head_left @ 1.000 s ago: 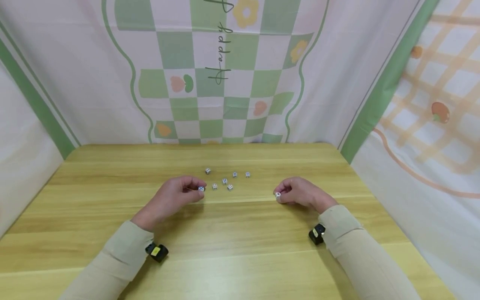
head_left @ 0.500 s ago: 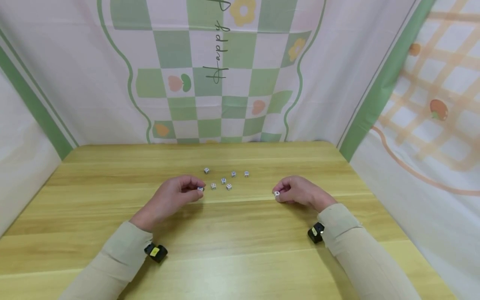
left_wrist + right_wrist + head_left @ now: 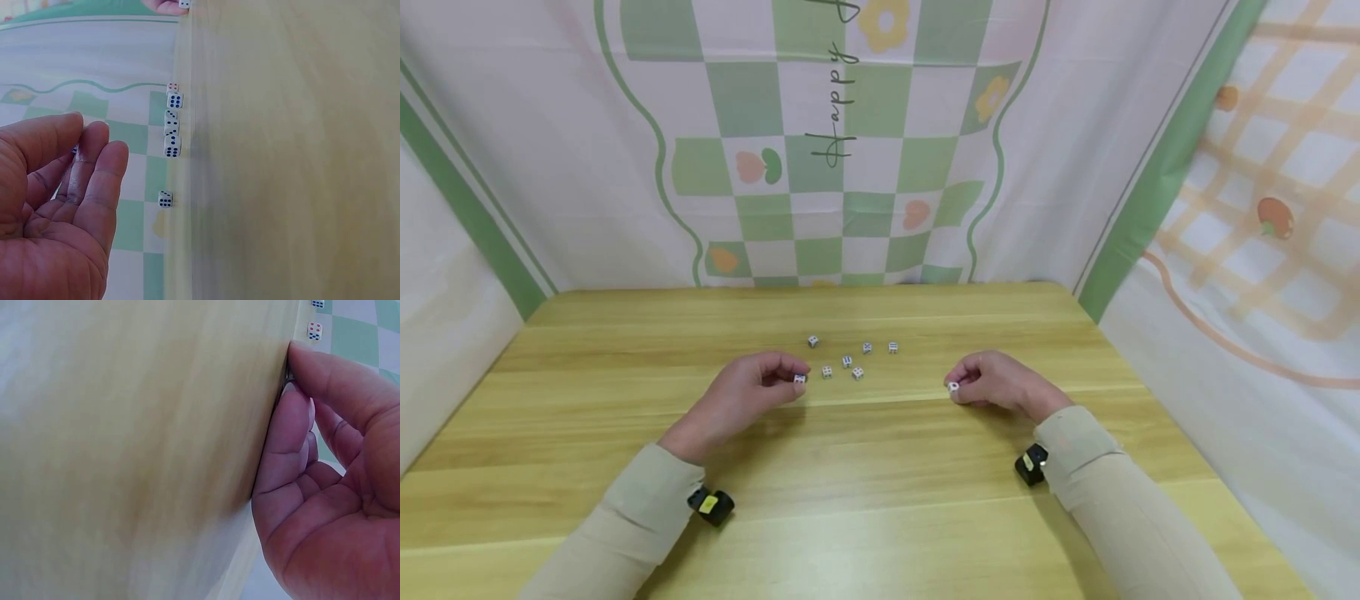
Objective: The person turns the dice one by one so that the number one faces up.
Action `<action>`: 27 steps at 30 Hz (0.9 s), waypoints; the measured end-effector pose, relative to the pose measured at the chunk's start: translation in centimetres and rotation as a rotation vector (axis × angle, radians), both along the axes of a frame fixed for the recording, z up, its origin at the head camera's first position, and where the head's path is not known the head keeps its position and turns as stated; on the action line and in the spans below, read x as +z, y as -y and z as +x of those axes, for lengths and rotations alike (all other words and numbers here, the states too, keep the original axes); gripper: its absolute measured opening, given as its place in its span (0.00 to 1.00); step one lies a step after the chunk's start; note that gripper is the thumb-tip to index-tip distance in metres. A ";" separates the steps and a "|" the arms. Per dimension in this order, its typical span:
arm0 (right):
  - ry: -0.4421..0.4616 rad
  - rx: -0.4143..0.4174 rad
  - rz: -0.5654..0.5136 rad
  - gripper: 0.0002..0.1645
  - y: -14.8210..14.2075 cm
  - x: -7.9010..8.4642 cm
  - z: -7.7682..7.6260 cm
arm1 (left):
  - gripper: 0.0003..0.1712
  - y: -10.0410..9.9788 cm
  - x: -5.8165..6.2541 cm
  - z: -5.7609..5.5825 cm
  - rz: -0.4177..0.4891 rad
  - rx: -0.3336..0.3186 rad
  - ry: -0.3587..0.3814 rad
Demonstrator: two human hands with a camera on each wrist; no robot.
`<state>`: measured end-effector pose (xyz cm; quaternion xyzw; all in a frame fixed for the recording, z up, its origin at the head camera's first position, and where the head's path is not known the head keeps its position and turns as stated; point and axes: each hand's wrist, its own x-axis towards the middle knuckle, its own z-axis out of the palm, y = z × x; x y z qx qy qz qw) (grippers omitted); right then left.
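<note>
My left hand pinches a small white die between thumb and fingertips, left of a loose group of dice. In the left wrist view that hand's fingers hide nearly all of the die. On the right side of the table, my right hand holds another white die by thumb and fingertips, low at the tabletop. Its fingers cover that die in the right wrist view. Between the hands lie several dice, among them one close to the left fingertips and one just right of it.
Farther back on the wooden table stand more dice, including one at the left and one at the right. A patterned cloth hangs behind the table, with further cloths at both sides.
The die in my left hand has turned a little in the fingertips, its visible face changing. The right hand stays at the same spot; the head view has shifted slightly.
</note>
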<state>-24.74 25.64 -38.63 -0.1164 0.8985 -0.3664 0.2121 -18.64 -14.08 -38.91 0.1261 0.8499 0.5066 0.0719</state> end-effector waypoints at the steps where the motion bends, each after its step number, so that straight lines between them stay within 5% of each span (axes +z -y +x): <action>1: 0.000 -0.001 0.001 0.14 0.0 0.0 0.0 | 0.15 0.0 0.0 0.0 0.002 0.001 0.000; 27: -0.002 0.014 -0.030 0.16 0.0 0.0 0.1 | 0.14 0.1 0.1 0.2 0.007 -0.008 -0.016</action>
